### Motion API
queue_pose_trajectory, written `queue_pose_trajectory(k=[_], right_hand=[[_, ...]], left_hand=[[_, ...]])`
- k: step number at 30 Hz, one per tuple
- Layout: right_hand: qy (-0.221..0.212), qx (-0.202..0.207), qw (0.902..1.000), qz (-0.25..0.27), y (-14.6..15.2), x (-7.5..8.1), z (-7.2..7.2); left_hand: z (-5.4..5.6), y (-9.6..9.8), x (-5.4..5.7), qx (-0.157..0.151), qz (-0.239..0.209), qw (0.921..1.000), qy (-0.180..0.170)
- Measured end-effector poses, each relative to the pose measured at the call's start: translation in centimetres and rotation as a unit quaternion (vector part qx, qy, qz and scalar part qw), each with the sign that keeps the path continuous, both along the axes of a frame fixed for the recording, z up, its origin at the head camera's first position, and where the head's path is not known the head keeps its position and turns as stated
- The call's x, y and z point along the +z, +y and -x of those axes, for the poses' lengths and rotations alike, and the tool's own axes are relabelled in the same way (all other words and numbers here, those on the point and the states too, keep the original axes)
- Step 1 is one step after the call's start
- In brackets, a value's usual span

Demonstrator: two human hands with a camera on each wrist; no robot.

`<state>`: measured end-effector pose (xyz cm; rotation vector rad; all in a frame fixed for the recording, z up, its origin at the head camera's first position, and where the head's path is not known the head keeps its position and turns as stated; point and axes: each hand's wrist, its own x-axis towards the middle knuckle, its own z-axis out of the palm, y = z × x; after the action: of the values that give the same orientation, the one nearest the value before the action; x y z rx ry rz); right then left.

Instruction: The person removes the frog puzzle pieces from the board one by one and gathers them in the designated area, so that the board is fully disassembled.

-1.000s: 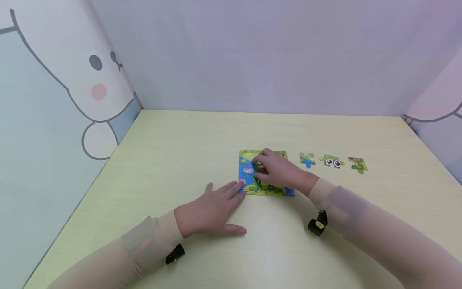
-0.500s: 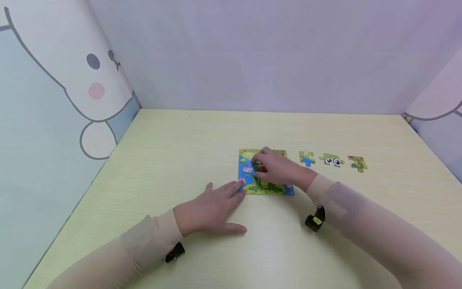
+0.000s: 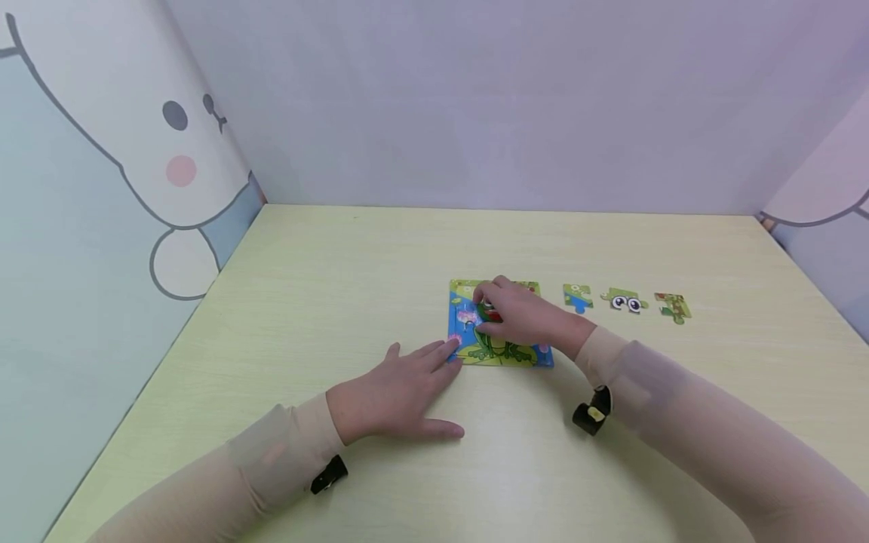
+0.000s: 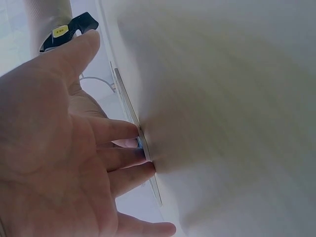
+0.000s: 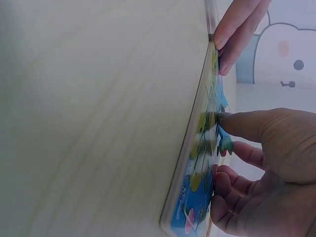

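The frog jigsaw puzzle [image 3: 502, 360] lies on the table, a thin board with a picture of a green frog on blue and yellow. My left hand [image 3: 405, 392] rests flat on the table, its fingertips on the board's lower left edge. My right hand [image 3: 526, 317] arches over the puzzle's middle. In the right wrist view, a blue-green puzzle piece [image 5: 225, 141] stands raised and tilted off the board, between thumb and a fingertip. The thumb [image 5: 242, 126] reaches right to the puzzle surface. The right hand covers part of the frog's head.
To the right of the board lie three loose puzzle pieces in a row: a blue and green piece [image 3: 578, 297], a piece with the frog's eyes [image 3: 624, 302] and a red-green piece [image 3: 674, 307]. The pale wooden table [image 3: 353, 302] meets a wall at the back.
Both hands stay nearly in place. By the right hand's fingers, the pink-flower part of the puzzle shows a shifted, tilted look. The three loose pieces have not moved.
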<state>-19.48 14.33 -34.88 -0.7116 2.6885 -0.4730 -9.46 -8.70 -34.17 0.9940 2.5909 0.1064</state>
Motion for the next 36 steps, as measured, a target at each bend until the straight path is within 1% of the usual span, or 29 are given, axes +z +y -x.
queue_pose_trajectory(k=[8, 21, 30, 36], right_hand=[[0.005, -0.004, 0.9995, 0.03, -0.05, -0.16, -0.38], [-0.005, -0.003, 0.9986, 0.052, 0.14, -0.39, -0.35], [-0.009, 0.008, 0.9957, 0.092, 0.66, -0.4, -0.32], [-0.013, 0.011, 0.9935, 0.112, 0.81, -0.25, -0.35]], left_hand=[[-0.01, -0.06, -0.06, -0.001, -0.003, 1.0, 0.002], [0.08, -0.11, -0.01, -0.003, -0.006, 1.0, 0.004], [0.25, 0.03, 0.2, -0.002, -0.006, 1.0, 0.0], [0.25, 0.14, 0.23, -0.002, -0.007, 1.0, 0.005]])
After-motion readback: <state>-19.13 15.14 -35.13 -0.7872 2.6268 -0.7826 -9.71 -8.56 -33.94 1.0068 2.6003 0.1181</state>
